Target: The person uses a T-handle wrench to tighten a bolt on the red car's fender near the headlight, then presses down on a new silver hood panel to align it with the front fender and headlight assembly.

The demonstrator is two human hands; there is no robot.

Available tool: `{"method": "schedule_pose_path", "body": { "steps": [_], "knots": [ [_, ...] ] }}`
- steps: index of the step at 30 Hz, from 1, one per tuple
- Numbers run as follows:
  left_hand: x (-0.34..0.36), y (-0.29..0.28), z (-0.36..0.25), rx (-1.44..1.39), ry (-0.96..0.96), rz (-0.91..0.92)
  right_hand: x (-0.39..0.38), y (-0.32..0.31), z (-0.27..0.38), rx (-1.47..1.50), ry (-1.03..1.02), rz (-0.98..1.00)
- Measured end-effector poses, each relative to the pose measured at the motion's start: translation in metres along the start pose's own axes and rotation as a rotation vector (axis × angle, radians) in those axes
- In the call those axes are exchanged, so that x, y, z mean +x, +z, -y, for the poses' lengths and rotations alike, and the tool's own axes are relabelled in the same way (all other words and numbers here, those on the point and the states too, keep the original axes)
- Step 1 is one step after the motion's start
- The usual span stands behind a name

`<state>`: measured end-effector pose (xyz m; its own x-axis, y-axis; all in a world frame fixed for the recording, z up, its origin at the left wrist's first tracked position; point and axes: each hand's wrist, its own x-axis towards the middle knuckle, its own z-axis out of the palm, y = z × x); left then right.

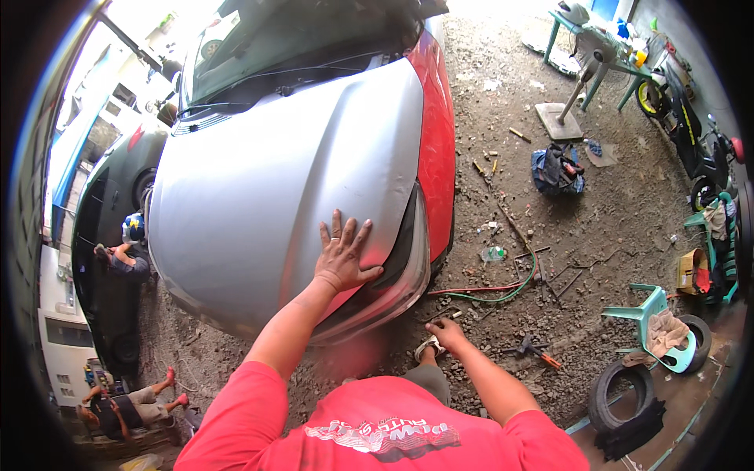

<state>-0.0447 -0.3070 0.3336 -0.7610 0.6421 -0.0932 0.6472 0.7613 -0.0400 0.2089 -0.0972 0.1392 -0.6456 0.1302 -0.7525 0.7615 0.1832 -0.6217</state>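
Note:
My left hand [342, 257] lies flat on the front corner of a silver car hood [243, 180], fingers spread. The hood is down, and a dark gap shows between its edge and the headlight [393, 286] below it. Behind the headlight runs a red fender [432, 141]. Low beside the car's front corner, above the gravel, is my right hand [449, 336]. Its fingers are drawn together; a small thin thing seems to stick out from them, too small to name.
A blue tool bag [558, 169], a pedestal fan [562, 119], hoses [510, 292] and a plastic bottle [494, 253] are on the gravel to the right. Tires [620, 392] and a green chair [648, 314] stand nearer. Left, one person [129, 255] works at a dark car; another [126, 412] sits low.

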Motion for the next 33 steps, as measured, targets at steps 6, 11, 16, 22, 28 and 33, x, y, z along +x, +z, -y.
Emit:
{"method": "schedule_pose_path", "body": {
  "steps": [6, 11, 16, 22, 28, 33],
  "knots": [
    [-0.075, -0.002, -0.002, -0.205, 0.168, 0.039, -0.029, 0.067, -0.02, -0.417, -0.115, 0.014],
    [-0.261, 0.038, 0.017, -0.73, 0.177, 0.073, -0.051, 0.129, -0.026, -0.478, -0.236, -0.012],
    [-0.484, 0.092, 0.127, -0.846, -0.323, 0.289, -0.127, 0.263, 0.034, -0.159, -0.042, 0.181],
    [-0.666, 0.086, 0.234, -0.707, -0.863, -0.034, -0.13, 0.423, 0.096, -0.663, -0.479, 0.505],
    [-0.749, 0.09, 0.271, -0.765, -1.099, -0.164, -0.134, 0.565, 0.281, -0.731, -0.986, 0.522],
    [-0.787, 0.121, 0.332, -0.925, -1.125, -0.015, -0.107, 0.66, 0.425, -0.492, -1.146, 0.263]
  ]
}}
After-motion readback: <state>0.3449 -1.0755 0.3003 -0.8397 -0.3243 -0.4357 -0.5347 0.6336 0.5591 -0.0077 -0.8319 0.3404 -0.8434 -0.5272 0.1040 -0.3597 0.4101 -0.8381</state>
